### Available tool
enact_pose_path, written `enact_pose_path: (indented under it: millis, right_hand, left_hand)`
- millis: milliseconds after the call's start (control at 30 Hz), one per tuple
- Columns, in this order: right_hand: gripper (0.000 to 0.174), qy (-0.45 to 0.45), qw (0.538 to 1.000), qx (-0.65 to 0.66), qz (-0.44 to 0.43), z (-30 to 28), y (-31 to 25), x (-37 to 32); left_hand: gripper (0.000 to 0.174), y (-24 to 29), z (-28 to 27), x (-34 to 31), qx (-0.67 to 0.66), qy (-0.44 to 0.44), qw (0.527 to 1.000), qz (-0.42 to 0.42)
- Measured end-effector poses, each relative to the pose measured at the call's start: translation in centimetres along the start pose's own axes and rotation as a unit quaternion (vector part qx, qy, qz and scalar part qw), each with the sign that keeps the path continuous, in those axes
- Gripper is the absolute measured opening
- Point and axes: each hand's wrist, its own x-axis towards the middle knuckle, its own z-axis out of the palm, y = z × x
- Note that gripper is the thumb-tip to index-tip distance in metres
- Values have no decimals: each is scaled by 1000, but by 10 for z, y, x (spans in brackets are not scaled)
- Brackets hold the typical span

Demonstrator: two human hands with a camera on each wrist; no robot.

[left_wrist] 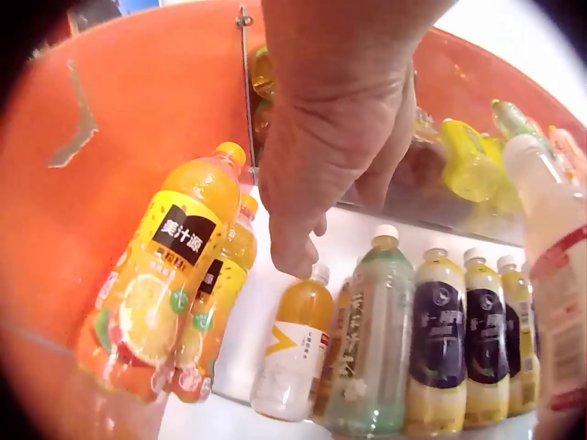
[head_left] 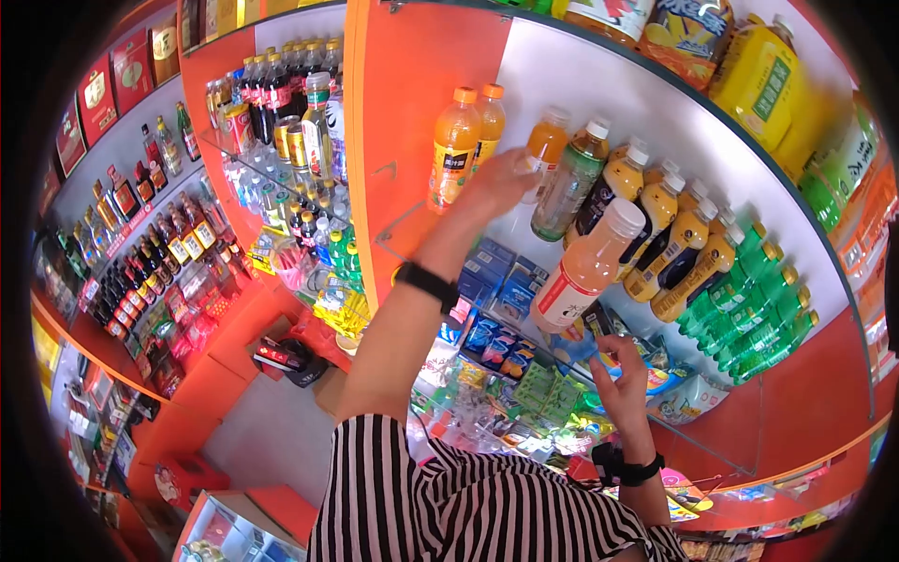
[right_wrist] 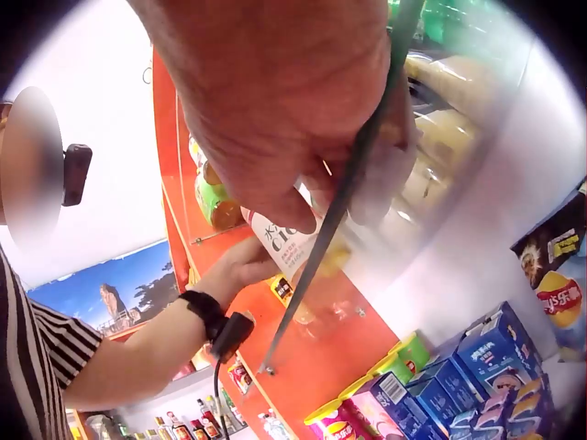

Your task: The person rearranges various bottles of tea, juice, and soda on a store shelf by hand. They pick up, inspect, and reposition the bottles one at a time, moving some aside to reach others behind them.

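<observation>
White-capped orange bottle [left_wrist: 295, 353] beside the left grip [left_wrist: 339, 137]

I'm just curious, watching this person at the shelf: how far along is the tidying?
Partly, I'd guess. The green bottles and yellow bottles already stand in rows. The left hand is at the small orange bottle; whether it grips it, I can't tell. Possibly left: the pink bottle, out in front of the rows, near the right hand's spread fingers.
</observation>
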Motion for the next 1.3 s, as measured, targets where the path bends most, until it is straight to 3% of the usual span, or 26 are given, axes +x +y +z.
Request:
enact_pose_path:
  millis: [133, 300, 467, 533, 800, 1000, 1167, 1267, 1300]
  right_hand:
    - [25, 7, 999, -37, -14, 5, 2, 0]
    - [25, 18, 994, -89, -53, 7, -3, 3]
    - [24, 16, 992, -117, -52, 8, -11, 4]
    - [24, 26, 991, -120, -47, 9, -11, 4]
    - [21, 19, 987, -150, -63, 9, -14, 9]
    - [21, 16, 986, -154, -59, 9, -14, 8]
    - [19, 12, 984, -167, -62, 8, -16, 9]
    - [18, 19, 986, -152, -65, 9, -13, 8]
    - [18, 19, 985, -155, -69, 9, -13, 8]
  left_hand:
    - [53, 7, -11, 48, 20, 31, 998, 42]
    - [48, 16, 1, 99, 153, 79, 982, 76]
    - [50, 4, 5, 135, 273, 16, 958, 90]
    - [49, 0, 7, 144, 323, -56, 939, 107]
    - [50, 5, 24, 147, 384, -12, 920, 76]
    - [39, 3, 29, 159, 422, -20, 905, 56]
    - [33, 3, 10, 161, 467, -81, 875, 97]
    - [36, 3, -6, 158, 441, -101, 882, 135]
    - [38, 12, -10, 161, 470, -159, 860, 116]
